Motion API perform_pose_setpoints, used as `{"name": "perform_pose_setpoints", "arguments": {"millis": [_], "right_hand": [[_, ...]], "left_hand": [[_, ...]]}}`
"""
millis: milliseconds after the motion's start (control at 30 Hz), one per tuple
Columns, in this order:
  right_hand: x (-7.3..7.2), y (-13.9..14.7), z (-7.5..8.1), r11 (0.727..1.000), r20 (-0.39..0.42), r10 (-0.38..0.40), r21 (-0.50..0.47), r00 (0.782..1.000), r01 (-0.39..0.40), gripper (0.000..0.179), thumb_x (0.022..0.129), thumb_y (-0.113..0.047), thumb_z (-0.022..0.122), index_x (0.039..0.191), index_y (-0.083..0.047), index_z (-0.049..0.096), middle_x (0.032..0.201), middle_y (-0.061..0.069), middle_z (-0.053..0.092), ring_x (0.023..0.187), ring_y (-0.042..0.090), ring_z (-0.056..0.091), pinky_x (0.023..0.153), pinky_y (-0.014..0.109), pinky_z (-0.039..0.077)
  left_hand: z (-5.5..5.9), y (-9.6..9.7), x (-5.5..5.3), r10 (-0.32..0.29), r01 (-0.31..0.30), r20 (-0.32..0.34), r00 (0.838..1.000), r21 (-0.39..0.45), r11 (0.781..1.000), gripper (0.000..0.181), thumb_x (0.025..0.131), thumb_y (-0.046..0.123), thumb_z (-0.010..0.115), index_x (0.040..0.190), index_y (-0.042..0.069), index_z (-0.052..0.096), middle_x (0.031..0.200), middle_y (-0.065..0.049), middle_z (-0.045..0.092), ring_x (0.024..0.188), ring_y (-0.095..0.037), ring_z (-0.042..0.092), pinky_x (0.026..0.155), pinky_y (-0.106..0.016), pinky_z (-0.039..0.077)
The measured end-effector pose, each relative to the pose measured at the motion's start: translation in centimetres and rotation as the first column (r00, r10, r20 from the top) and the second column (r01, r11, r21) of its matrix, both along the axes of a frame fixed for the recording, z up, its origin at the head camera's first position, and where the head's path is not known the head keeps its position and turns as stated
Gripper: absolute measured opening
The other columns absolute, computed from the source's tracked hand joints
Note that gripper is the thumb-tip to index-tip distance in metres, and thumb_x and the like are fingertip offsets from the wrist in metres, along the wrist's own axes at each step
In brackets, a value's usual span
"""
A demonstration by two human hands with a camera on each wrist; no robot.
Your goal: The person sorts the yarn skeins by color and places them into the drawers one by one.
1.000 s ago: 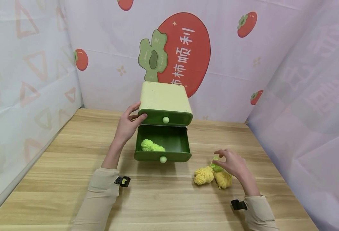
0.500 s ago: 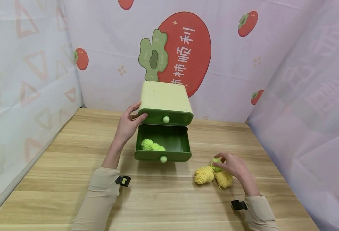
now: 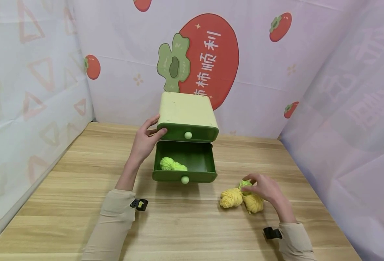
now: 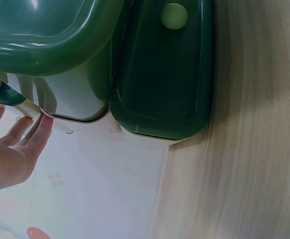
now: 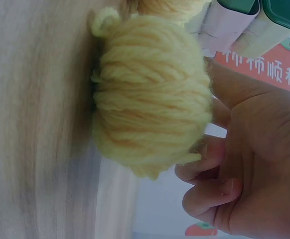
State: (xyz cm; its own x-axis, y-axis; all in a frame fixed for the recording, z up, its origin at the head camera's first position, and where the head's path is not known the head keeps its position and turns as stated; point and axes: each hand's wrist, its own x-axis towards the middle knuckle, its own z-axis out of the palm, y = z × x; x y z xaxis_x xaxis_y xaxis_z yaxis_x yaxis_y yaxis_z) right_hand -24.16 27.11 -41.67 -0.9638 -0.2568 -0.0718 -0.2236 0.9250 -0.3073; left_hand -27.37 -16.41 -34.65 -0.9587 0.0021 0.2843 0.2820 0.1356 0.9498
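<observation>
My left hand (image 3: 143,142) rests against the left side of a small cream-and-green drawer cabinet (image 3: 188,108), thumb on the front corner, other fingers extended along the side wall. The lower drawer (image 3: 196,177) is pulled out. Two bright green yarn balls (image 3: 167,164) lie in its front left part. At the right, my right hand (image 3: 264,187) pinches a green yarn ball (image 3: 245,185) between thumb and index finger, close over the table. Two yellow yarn balls (image 3: 231,198) lie just before it; one yellow ball (image 5: 152,94) hides the pinching fingertips in the right wrist view.
The cabinet's upper drawer (image 3: 175,133) is closed, with a round pale knob (image 3: 188,135). Printed cloth walls (image 3: 120,94) enclose the wooden table (image 3: 179,232) at the back and both sides.
My right hand's index finger and thumb have come down and closed around the green yarn ball beside the yellow ones. My left hand and the cabinet stay as they were.
</observation>
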Motion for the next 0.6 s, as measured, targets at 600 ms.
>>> {"name": "perform_pose_setpoints", "arguments": {"millis": [600], "right_hand": [[0.2, 0.4, -0.1, 0.998, -0.049, 0.002, -0.055, 0.999, -0.004, 0.044, 0.086, -0.043, 0.075, 0.119, -0.014, 0.072, 0.116, 0.015, 0.071, 0.104, 0.037, 0.067, 0.081, 0.055, 0.055]], "left_hand": [[-2.5, -0.5, -2.2, 0.016, -0.016, -0.030, 0.999, 0.001, 1.000, 0.063, 0.093, 0.033, 0.071, 0.150, 0.028, 0.045, 0.153, -0.007, 0.042, 0.125, -0.032, 0.059, 0.089, -0.031, 0.057]]}}
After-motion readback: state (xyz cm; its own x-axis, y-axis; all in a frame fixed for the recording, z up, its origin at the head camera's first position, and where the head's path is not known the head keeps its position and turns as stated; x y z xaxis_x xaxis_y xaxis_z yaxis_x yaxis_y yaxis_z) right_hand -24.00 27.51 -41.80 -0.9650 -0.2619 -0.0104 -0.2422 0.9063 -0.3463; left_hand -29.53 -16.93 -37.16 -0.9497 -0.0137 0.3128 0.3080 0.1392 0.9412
